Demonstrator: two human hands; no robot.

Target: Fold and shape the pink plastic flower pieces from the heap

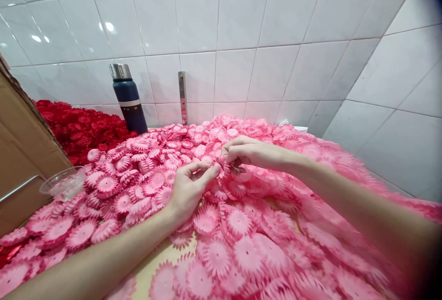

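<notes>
Both hands meet above a wide heap of pink fabric flower pieces, round with fringed, petal-like edges and a small hole in the middle. My left hand pinches the edge of a pink flower piece between thumb and forefinger. From the other side, my right hand has its fingers closed on the same piece, bent inward and partly hiding it. Whether one layer or several are held there I cannot tell. More loose pieces lie directly beneath both hands.
A dark blue bottle with a metal cap stands at the back left, beside a pile of red flower pieces. A clear plastic bowl sits near a cardboard box. A metal strip is fixed to the tiled wall.
</notes>
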